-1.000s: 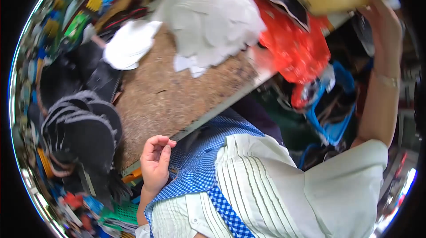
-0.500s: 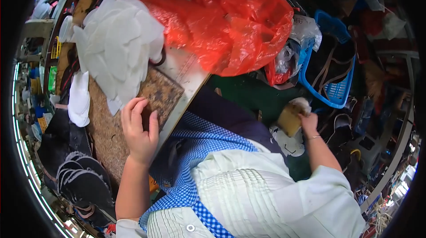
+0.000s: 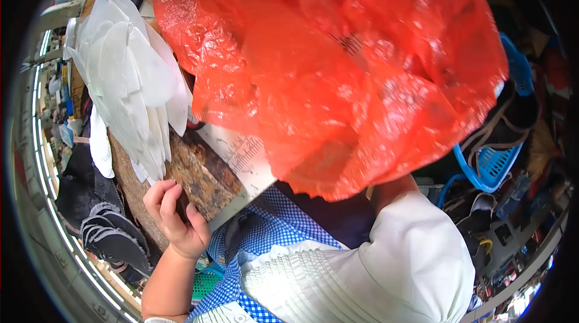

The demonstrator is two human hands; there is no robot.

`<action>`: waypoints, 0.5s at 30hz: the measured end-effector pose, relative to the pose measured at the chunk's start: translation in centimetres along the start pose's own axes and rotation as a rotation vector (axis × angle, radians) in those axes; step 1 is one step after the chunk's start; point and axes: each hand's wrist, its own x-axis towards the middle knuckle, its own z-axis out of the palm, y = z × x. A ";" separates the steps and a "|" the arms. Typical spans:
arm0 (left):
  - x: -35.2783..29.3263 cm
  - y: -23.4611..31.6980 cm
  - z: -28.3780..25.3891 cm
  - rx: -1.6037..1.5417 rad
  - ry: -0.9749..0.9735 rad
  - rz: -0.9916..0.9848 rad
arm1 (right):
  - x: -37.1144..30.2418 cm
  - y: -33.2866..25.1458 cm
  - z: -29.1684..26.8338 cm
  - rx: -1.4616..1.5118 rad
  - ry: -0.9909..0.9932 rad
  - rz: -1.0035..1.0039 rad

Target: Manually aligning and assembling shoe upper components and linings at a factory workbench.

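Note:
My left hand (image 3: pixel 181 223) lies at the front edge of a brown, worn work board (image 3: pixel 211 187). Its fingers are loosely bent, the thumb stands apart, and it holds nothing. Just beyond the fingertips is the lower tip of a pile of thin whitish translucent leaf-shaped pieces (image 3: pixel 129 82), overlapping one another. A large crumpled red plastic bag (image 3: pixel 338 100) covers the middle of the view. My right forearm (image 3: pixel 395 190) goes in under the bag's lower edge. The bag hides my right hand and anything in it.
Dark pieces with frayed edges (image 3: pixel 114 238) are stacked at the lower left. On the right a blue plastic basket (image 3: pixel 497 166) holds dark strapped pieces. A white surface with pen marks (image 3: pixel 253 163) shows between board and bag. A green basket (image 3: pixel 205 284) sits below the board.
My right hand, earlier low at the right with a yellowish-tan block, has gone forward behind the red bag. The bag now looks larger and reaches further right. My left hand remains by the board edge.

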 end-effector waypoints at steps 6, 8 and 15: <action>-0.7 -0.3 -0.7 0.009 -0.008 0.001 | -8.7 -27.5 26.9 -0.361 -0.061 -0.142; 0.0 0.1 -0.5 -0.039 0.016 0.004 | -13.4 -33.1 32.3 -0.517 -0.070 -0.237; -1.4 0.1 -1.1 -0.087 0.164 -0.012 | -10.2 -22.7 8.3 -1.107 0.011 -0.569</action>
